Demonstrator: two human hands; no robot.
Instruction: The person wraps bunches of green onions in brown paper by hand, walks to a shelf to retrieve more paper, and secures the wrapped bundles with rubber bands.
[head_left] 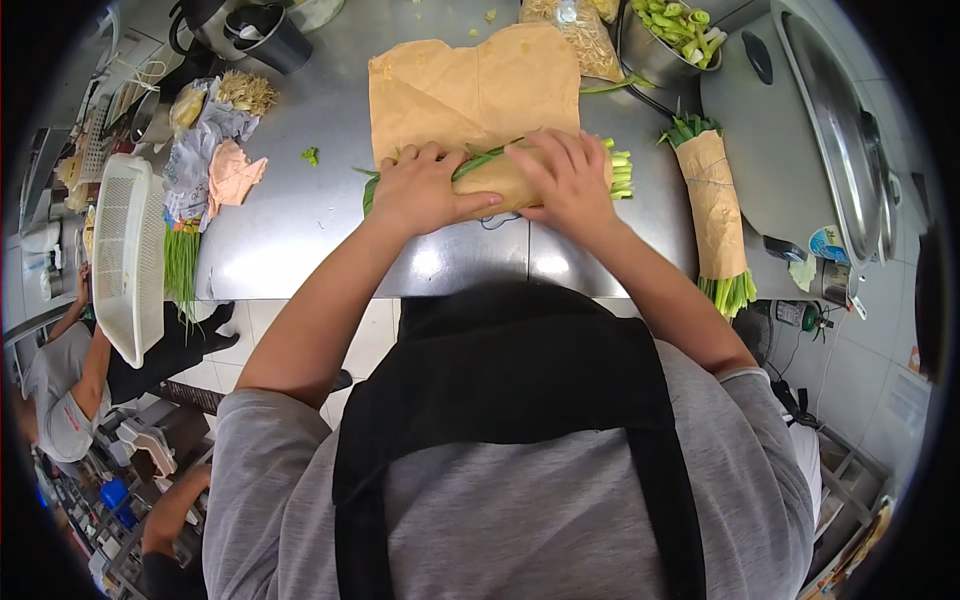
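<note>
On the steel counter in front of me lies a bundle of spring onions [621,172], partly rolled in brown paper [470,95]. The unrolled part of the sheet spreads flat away from me. My left hand [425,188] is closed over the bundle's left end, near the dark green leaves, its thumb along the paper. Over the right part curls my right hand [568,182], close to the pale cut stalk ends. A thin string shows partly under the roll on my side.
At right lies another paper-wrapped, tied bundle [712,205]. Behind it stand a bowl of cut greens [680,40] and a large lidded container [770,120]. A white basket [128,250], crumpled paper [232,175] and chives [181,262] are at left. Other people work there.
</note>
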